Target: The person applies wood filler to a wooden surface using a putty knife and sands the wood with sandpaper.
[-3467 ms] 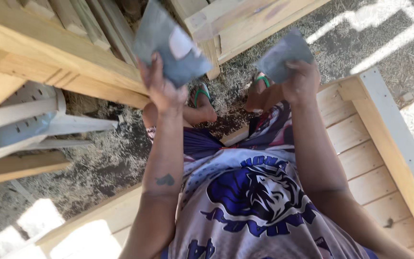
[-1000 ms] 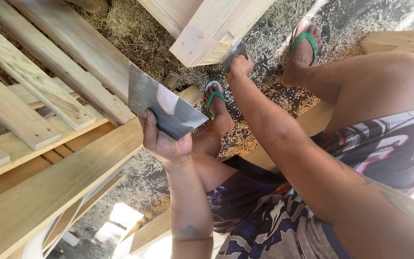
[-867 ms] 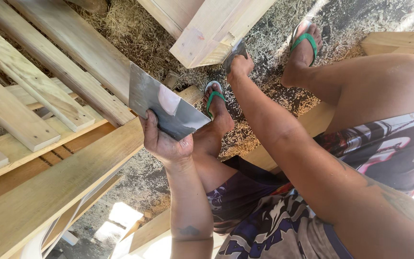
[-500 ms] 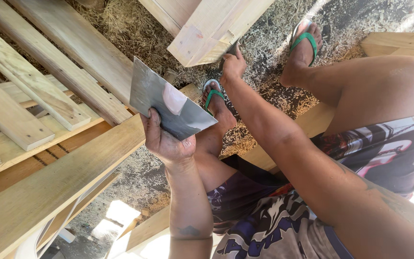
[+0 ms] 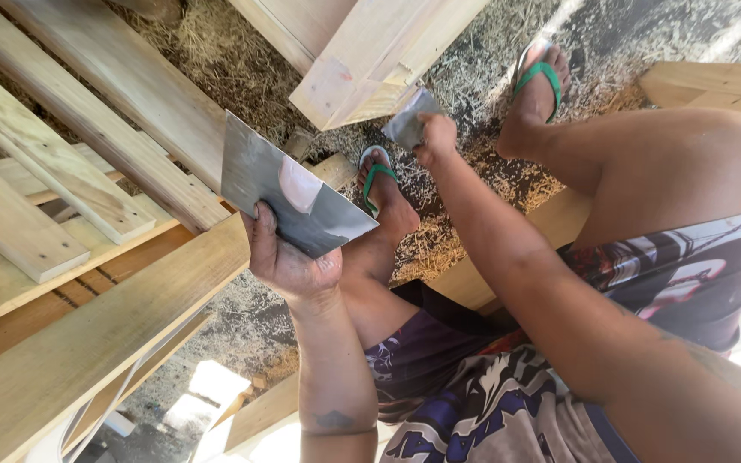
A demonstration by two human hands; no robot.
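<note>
A flat grey metal plate [image 5: 289,199] with a pale smear of filler on it is gripped at its near edge by the left hand [image 5: 289,261], the thumb lying up its left side and the fingers closed behind it; the plate is held tilted above a long timber beam [image 5: 87,343] that runs from near left toward the middle of the scene. Farther off and to the right, a small grey scraper blade [image 5: 409,118] is pinched in the closed fingers of the right hand [image 5: 436,139] and is set against the lower corner of a pale wooden block [image 5: 370,60]. To the left, slatted planks [image 5: 53,184] are laid crosswise in rows. The ground [image 5: 465,184] is seen to be dark and strewn thickly with wood shavings and sawdust, with patches of bright sunlight near the bottom left. Two feet in green flip-flops [image 5: 535,75] are planted among the shavings, and patterned shorts [image 5: 473,403] are worn by the seated person
</note>
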